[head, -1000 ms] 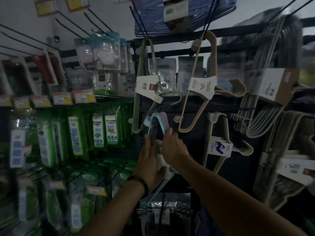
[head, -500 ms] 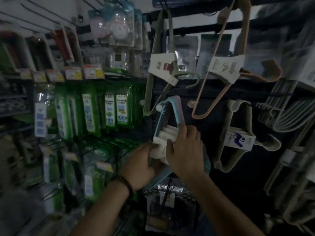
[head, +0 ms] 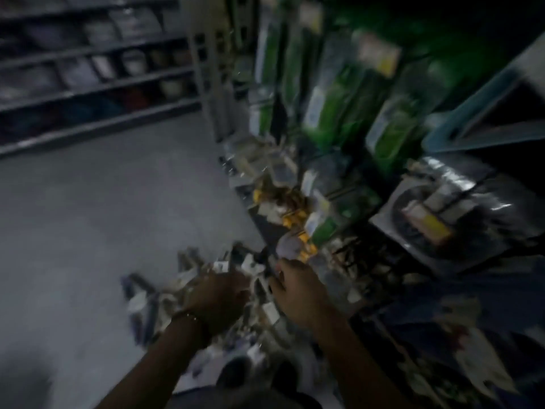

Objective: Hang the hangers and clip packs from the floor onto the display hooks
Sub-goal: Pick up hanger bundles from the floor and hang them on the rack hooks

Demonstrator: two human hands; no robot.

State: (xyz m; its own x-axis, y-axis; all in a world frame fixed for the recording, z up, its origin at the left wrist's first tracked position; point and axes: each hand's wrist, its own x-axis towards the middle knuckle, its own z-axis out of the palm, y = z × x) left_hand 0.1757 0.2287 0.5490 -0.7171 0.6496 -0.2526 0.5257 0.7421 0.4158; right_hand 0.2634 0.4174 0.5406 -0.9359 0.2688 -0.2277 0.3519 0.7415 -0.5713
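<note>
Clip packs (head: 147, 305) lie, apparently, just beneath both hands (head: 218, 296) (head: 300, 293).

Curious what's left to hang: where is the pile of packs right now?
In the head view the pile of packs lies on the floor, lower centre, at the foot of the display rack, with the left hand and right hand over it.

Pile of hanger and clip packs (head: 147, 305) heaped on grey floor at 6 o'clock: dark bars, white card labels, mixed angles, blurred. Teal hanger (head: 477, 106) at 2 o'clock, tilted.
</note>
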